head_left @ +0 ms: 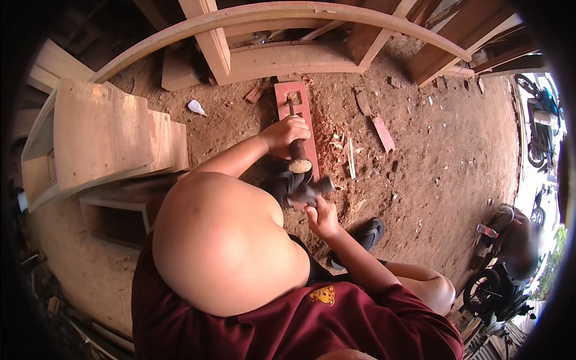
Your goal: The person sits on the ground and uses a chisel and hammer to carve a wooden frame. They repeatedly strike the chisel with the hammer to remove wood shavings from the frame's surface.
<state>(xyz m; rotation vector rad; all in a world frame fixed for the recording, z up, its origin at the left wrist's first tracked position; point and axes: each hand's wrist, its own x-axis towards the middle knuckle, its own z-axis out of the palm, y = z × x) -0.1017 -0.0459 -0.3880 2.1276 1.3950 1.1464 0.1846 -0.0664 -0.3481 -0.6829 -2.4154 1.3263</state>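
Chisel [299,149] and hammer [313,190] are each in a full grip: the left hand [288,134] curls around the chisel's handle, probably to steady its tip at a cut-out in the red board [308,127], while the right hand [324,218] wraps the hammer's handle, its blurred head near the chisel's butt, presumably for striking. The chisel points away from the person, butt toward them; its long axis runs roughly along the board, which lies lengthwise away on the dirt ground [444,168]. Whether the nearby shoe [278,185] pins the board, I cannot tell.
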